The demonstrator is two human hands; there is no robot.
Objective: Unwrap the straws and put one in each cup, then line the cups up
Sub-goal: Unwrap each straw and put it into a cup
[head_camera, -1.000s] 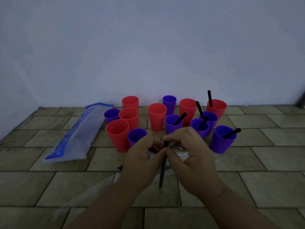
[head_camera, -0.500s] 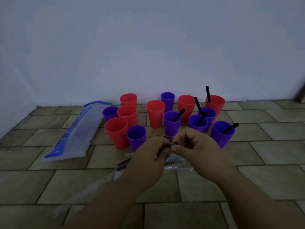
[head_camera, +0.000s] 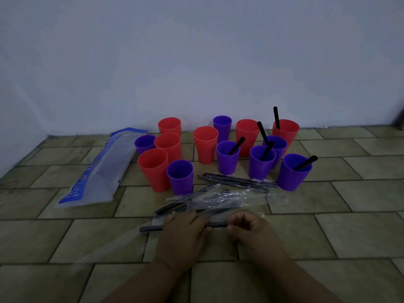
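Tiled floor (head_camera: 328,237), pale wall (head_camera: 196,62) behind. Grips a straw (head_camera: 216,224) level, low over the tiles, with left hand (head_camera: 183,232) curled round its middle; pinches its right end with right hand (head_camera: 251,230). Beyond, wrapped straws (head_camera: 207,200) scattered before red and purple cups (head_camera: 205,145), five holding one straw each. Left of those, a plastic bag (head_camera: 98,171) flat on the tiles.

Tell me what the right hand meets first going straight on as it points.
Beyond the straw the right hand grips, probably the loose pile of wrapped straws just ahead; depth is unclear.
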